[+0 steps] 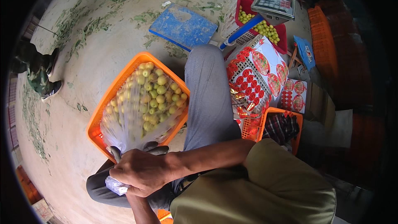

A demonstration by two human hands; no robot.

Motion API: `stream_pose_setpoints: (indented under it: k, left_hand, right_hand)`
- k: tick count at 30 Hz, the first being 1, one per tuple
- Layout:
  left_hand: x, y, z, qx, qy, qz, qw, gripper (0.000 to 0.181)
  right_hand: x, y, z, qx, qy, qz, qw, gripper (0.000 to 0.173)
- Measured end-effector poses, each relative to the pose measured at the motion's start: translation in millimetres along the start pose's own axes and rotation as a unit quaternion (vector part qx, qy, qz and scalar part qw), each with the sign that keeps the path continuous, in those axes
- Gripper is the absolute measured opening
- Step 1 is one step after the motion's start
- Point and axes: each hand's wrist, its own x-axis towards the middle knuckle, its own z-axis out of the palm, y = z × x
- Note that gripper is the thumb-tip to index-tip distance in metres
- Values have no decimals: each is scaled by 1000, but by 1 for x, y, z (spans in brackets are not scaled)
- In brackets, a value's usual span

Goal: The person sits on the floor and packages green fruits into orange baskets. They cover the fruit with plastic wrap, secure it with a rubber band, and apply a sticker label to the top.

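Note:
An orange plastic basket (136, 60) holds a clear plastic bag (124, 127) full of yellow-green round fruit (154, 95). The bag's neck is gathered towards me at the basket's near rim. My bare right hand (144, 169) grips the twisted neck, and the crumpled bag end (116, 186) sticks out below it. Under it is my left hand (157, 150), mostly hidden; its dark-covered fingers show on both sides of the neck, closed round it.
A blue scale platform (183, 25) with a display (273, 3) lies ahead. Right are a red-lined crate (281, 37) of fruit, sticker sheets (269, 65) on a crate, and an orange basket (298, 130) with checked cloth. Another person's shoe (53, 90) is left; leaves (74, 21) litter the floor.

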Motion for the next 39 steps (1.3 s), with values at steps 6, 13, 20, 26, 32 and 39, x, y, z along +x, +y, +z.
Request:
stream_pose_setpoints:
  k: [6,13,20,26,32,39]
  left_hand:
    - [34,-6,74,166,144,-8,975,25]
    - [13,0,65,282,86,-66,953,35]
    - [11,0,68,314,115,-49,941,36]
    - [13,-13,73,303,136,-49,942,36]
    - [6,1,59,330,129,-70,932,33]
    - [4,17,54,520,105,-36,847,28]
  right_hand:
    - [-72,-28,-76,-19,56,-75,995,27]
    - [-348,84,-162,-70,461,444,765,20]
    - [-459,248,-117,-7,529,621,578,38]
    - [-492,295,-131,-72,541,613,572,31]
    - [-476,253,-108,-118,485,597,628,33]
    - [-385,75,-140,-207,417,458,757,37]
